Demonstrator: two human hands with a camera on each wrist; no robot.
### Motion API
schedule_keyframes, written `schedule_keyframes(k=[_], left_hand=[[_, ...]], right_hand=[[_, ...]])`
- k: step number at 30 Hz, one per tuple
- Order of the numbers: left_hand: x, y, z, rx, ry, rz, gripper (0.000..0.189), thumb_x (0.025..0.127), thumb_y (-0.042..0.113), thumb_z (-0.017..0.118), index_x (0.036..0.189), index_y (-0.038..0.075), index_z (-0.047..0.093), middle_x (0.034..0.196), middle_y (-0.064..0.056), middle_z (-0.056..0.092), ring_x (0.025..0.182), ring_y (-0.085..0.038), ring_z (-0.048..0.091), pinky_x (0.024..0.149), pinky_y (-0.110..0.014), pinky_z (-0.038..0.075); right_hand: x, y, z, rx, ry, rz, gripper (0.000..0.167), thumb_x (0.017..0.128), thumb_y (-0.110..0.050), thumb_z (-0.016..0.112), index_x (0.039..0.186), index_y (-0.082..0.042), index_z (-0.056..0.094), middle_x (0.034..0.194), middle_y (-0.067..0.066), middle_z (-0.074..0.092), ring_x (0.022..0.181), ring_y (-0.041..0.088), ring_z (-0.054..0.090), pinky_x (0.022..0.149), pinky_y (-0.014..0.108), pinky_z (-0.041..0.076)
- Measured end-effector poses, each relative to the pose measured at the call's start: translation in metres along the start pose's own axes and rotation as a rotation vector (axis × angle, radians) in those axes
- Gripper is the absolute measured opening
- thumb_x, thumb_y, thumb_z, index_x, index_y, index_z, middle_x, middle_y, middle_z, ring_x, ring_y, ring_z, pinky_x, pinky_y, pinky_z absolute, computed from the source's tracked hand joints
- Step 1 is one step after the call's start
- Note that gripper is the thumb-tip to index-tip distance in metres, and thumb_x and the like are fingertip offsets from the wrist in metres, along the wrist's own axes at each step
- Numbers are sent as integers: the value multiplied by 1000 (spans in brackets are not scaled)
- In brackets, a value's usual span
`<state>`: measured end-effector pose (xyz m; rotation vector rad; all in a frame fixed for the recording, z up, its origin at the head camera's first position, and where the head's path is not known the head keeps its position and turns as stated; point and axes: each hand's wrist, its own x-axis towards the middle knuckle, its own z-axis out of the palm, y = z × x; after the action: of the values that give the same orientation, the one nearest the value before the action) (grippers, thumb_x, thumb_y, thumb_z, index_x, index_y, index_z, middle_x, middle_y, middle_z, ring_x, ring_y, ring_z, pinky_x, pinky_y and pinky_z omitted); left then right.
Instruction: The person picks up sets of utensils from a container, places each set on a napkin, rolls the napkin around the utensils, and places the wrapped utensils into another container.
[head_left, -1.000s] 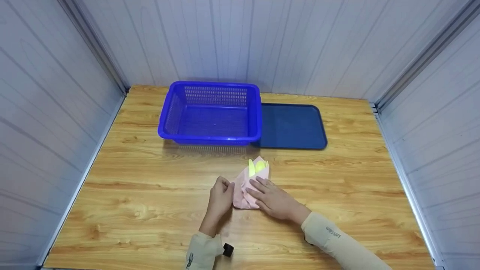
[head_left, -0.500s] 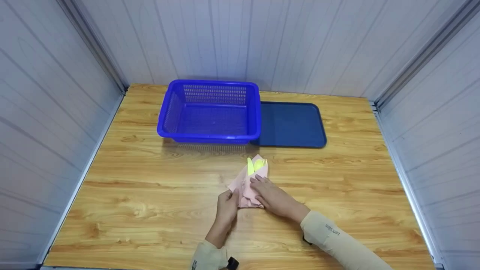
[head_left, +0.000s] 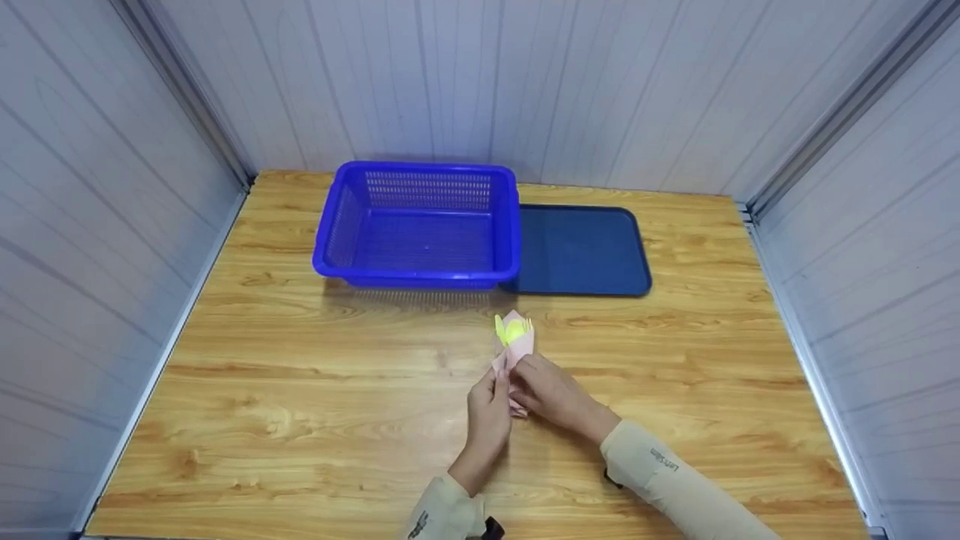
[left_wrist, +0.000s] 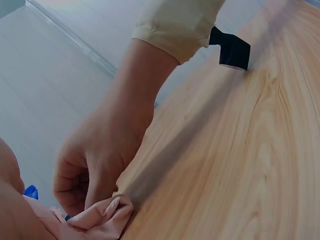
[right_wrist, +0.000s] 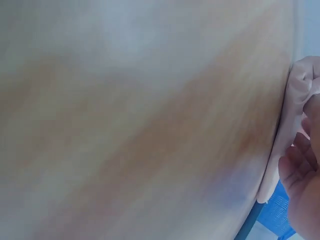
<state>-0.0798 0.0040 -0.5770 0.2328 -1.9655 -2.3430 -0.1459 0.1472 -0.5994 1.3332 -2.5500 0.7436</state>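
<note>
A pink napkin lies on the table, partly wrapped around a yellow knife, spoon and fork. The tops of the cutlery stick out at its far end; the lower parts are hidden. My left hand pinches the napkin's left edge between thumb and fingers and holds it folded over toward the right. Against the bundle's right side, my right hand grips the napkin with bent fingers. The left wrist view shows the crumpled near end of the napkin below my left hand.
Behind the bundle stands a blue plastic basket with nothing in it. A dark blue tray lies to its right, its left part behind the basket. Pale panel walls close the wooden table at the back and sides.
My left hand has moved right, carrying the napkin's left flap over the bundle. My right hand has stayed in place, its flat fingers now bent. The napkin bundle looks narrower.
</note>
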Motion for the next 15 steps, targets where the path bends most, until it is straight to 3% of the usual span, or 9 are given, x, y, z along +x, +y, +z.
schedule_keyframes(k=[2, 5, 8, 11, 12, 15], left_hand=[[1, -2, 4, 49, 7, 15, 32, 103, 8, 44, 126, -11, 58, 75, -23, 61, 53, -39, 57, 45, -42, 52], [2, -4, 9, 128, -16, 55, 34, 103, 5, 44, 130, -13, 53, 102, -30, 64, 51, -35, 56, 42, -30, 49], [3, -7, 12, 256, -48, 156, 34, 103, 5, 44, 129, -14, 53, 133, -30, 51, 88, -40, 66, 74, -30, 56], [4, -10, 13, 412, -90, 244, 35, 103, 7, 43, 127, -15, 53, 140, -29, 42, 127, -38, 47, 107, -43, 36], [3, -11, 14, 471, -103, 259, 35, 103, 8, 43, 127, -16, 53, 141, -28, 42, 135, -38, 34, 112, -45, 25], [1, -13, 17, 611, -162, 267, 42, 104, 10, 40, 136, -17, 42, 145, -28, 37, 139, -40, 28, 113, -49, 20]], right_hand=[[0, 1, -1, 31, 30, 4, 20, 81, -7, 76, 93, -7, 59, 86, 0, 55, 79, 15, 50, 68, 29, 46], [0, 2, -1, 44, 77, 29, 19, 76, -3, 76, 86, -7, 61, 80, -1, 57, 76, 14, 49, 65, 28, 44], [-2, 2, 0, 75, 81, 107, 17, 74, -2, 77, 82, -8, 63, 75, -3, 57, 70, 12, 48, 62, 27, 44], [-3, 0, 0, 127, 61, 186, 14, 76, -1, 76, 79, -7, 64, 71, -4, 58, 65, 8, 48, 56, 27, 45], [-4, -1, 0, 147, 52, 209, 12, 77, -2, 75, 78, -7, 65, 69, -4, 58, 63, 7, 47, 54, 27, 45], [-5, -3, -1, 190, 24, 262, 9, 78, 2, 71, 78, -6, 66, 68, -3, 62, 62, 6, 47, 53, 28, 47]])
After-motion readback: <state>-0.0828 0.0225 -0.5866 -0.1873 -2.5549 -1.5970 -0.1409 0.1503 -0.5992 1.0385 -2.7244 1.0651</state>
